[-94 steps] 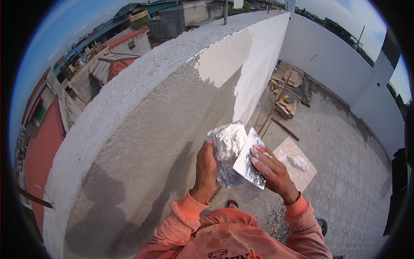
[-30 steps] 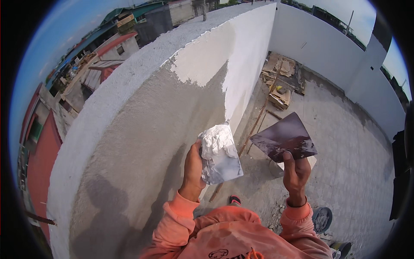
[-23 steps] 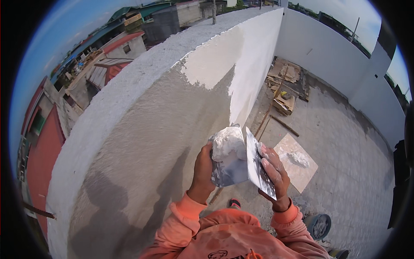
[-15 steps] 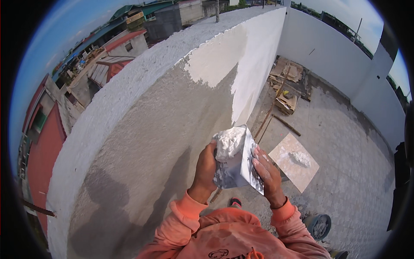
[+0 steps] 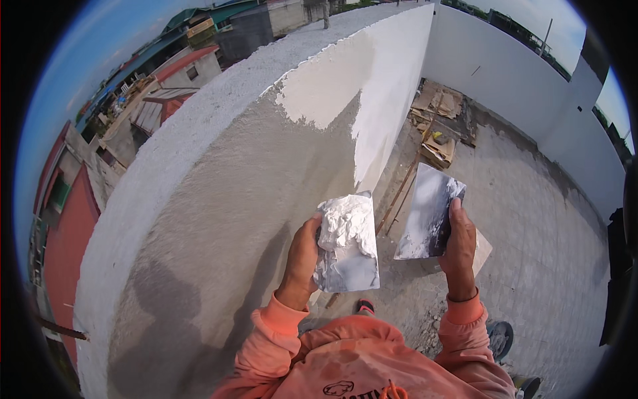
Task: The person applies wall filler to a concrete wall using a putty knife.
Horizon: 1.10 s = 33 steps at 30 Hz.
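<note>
In my left hand (image 5: 301, 256) is a flat rectangular metal plastering blade (image 5: 362, 274), its face turned up. A thick heap of white putty (image 5: 345, 223) sits on its upper part. My right hand (image 5: 458, 241) grips a second metal plastering blade (image 5: 425, 213) along its right edge; thin white smears mark its face. The two blades are apart. Left of them stands a grey rough wall (image 5: 219, 199), partly covered by a smooth white coat (image 5: 325, 83) near its top.
A pale square board (image 5: 483, 253) lies behind my right hand. Buckets (image 5: 500, 339) stand at lower right on the tiled floor (image 5: 531, 266). Flattened cardboard (image 5: 438, 103) and thin bars (image 5: 402, 196) lie beside the wall. A rusty rod (image 5: 60, 327) juts out at the left.
My right hand has moved right and up, taking its blade away from the left one and turning its face into view. The left blade has shifted slightly left, putty still on it.
</note>
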Available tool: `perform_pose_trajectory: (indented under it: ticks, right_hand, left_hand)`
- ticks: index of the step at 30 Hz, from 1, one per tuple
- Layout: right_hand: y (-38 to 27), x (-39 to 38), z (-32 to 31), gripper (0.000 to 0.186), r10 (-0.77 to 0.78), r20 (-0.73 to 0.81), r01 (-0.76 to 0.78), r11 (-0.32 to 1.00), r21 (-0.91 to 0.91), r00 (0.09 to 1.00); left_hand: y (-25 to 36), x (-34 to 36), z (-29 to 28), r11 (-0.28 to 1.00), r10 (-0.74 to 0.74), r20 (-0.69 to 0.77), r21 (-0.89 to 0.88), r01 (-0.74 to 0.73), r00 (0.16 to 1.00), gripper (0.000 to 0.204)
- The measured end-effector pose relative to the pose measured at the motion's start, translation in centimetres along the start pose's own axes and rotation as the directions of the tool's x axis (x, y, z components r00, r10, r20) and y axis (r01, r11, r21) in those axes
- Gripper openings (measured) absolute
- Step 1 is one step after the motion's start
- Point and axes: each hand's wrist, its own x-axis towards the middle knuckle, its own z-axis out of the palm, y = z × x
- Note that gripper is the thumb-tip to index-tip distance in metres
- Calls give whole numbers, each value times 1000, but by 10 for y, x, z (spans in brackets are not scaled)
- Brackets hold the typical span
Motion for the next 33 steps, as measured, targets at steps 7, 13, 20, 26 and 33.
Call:
perform_pose_trajectory:
  ticks: [7,13,20,26,33]
  right_hand:
    - [-10,19,47,46,321,83,-321,947,-24,943]
    - [32,12,45,48,333,87,-329,943,-57,939]
    - [51,-7,14,43,423,70,-383,870,-311,903]
    - [30,-23,-15,48,498,134,-283,671,-685,857]
    - [29,-4,-54,47,587,187,-553,808,-205,788]
  left_hand:
    - [-21,-13,15,986,-128,-32,106,130,991,43]
    - [-30,-15,11,974,-115,-65,189,126,991,41]
    - [-30,-5,2,985,-102,-84,131,113,991,40]
    - [-25,12,-7,972,-106,-104,198,125,989,44]
    - [-8,17,7,992,-1,-64,125,9,998,45]
